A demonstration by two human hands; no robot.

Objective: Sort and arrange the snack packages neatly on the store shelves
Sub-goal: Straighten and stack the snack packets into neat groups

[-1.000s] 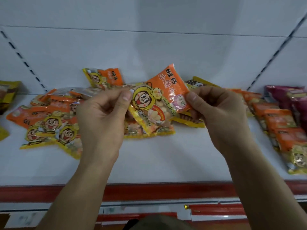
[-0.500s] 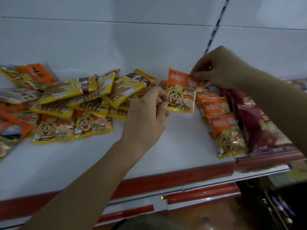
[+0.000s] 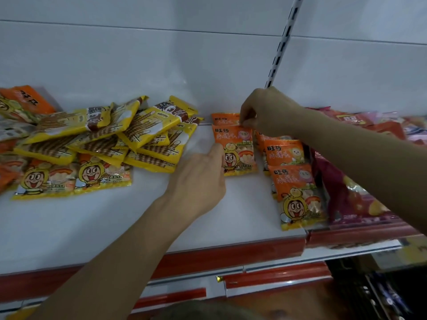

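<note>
Bare shelf (image 3: 92,227) between yellow pile (image 3: 129,135) and orange row (image 3: 293,181)

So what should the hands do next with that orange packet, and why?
Probably let go and fetch another from the pile. The orange packet already lies flat on the shelf, in line behind another orange one; the right hand pinches its top, and the left hand steadies its side.

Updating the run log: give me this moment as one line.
phase: placing | left hand: touches orange snack pack | right hand: pinches its top edge | pack lies flat on white shelf, beside orange row
</note>
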